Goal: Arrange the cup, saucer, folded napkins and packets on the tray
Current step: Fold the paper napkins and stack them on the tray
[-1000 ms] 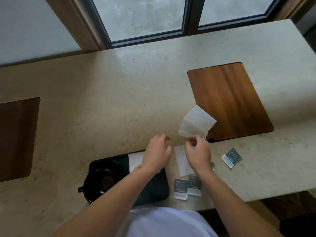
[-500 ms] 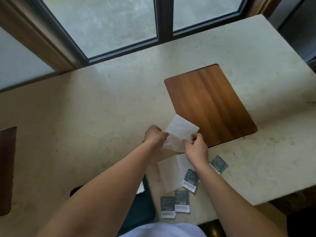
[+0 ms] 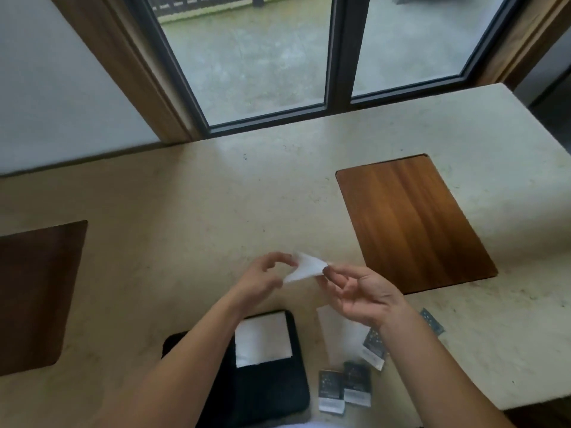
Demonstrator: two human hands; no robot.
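From the head view, the step in hand appears to be folding a white napkin (image 3: 304, 268) in mid-air above the tabletop (image 3: 191, 211). The left hand (image 3: 262, 278) pinches its left edge between thumb and fingertips, and the right hand (image 3: 360, 293) nips the right corner in a narrow grip, the other fingers spread loose. To do this well, the person would best bring edge to edge squarely, then press the crease flat on the tabletop rather than in the air, since so thin a sheet probably sags and skews. The black tray (image 3: 272, 384) lies near the body with one folded napkin (image 3: 262, 339) already in its far corner; the new one would sit neatly against it. A flat napkin (image 3: 341, 333) lies just right of the tray, and the packets (image 3: 344, 386) beside it are not yet on the tray. Cup and saucer cannot be made out, hidden by the left forearm.
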